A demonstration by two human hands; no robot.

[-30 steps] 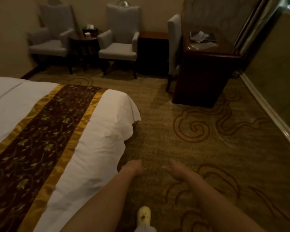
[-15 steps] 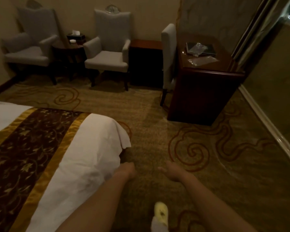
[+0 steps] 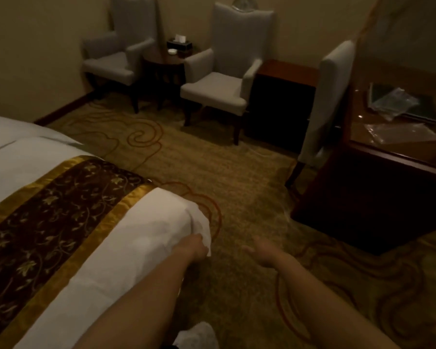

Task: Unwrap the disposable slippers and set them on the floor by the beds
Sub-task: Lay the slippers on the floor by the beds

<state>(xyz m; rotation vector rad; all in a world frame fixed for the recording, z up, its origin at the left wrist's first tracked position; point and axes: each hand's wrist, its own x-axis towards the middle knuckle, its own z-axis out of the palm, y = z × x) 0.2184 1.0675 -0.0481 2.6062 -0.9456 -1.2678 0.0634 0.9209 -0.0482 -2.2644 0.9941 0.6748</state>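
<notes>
Though both hands hang empty near the bed (image 3: 86,222) corner, left hand (image 3: 193,248) loosely curled, right hand (image 3: 262,251) spread, no slippers show beside it; clear wrappers (image 3: 398,131) lie on the desk (image 3: 363,197) well beyond, so unwrapping looks done

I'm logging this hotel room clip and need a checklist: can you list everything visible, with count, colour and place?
bed: one, white linen, left foreground
bed runner: one, dark brown with gold edges, across the bed
armchairs: two, grey, far wall
round side table: one, dark wood, between the armchairs
tissue box: one, dark, on the side table
cabinet: one, dark wood, right of the armchairs
desk chair: one, grey, at the desk
desk: one, dark wood, right
plastic wrappers: clear, on the desk
carpet: patterned gold-brown
foot: one, in white, bottom edge
left hand: at the bed corner
right hand: open, over the carpet
</notes>
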